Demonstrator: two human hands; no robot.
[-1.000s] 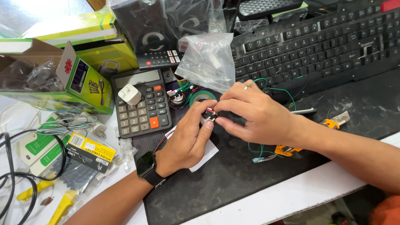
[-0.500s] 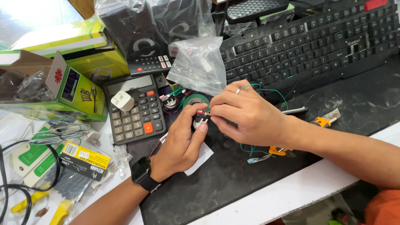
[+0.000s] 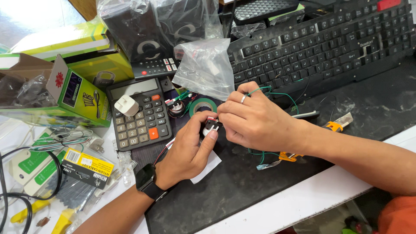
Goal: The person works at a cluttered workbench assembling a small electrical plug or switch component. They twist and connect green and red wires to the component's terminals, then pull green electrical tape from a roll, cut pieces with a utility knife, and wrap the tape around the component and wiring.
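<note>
At frame centre, 2 hands pinch 1 small black-and-red plastic switch (image 3: 211,125).
Left hand (image 3: 187,151) and right hand (image 3: 255,123) clamp it, fingers hiding most; thin green wire (image 3: 260,89) partly covered.

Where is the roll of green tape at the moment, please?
In the head view the roll of green tape lies just right of the calculator, below the clear plastic bag, just above both hands' fingers.

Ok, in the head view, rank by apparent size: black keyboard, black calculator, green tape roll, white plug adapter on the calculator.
1. Black keyboard, largest.
2. Black calculator.
3. Green tape roll and white plug adapter look alike; the tape roll is partly hidden by the hands, so unranked.
</note>
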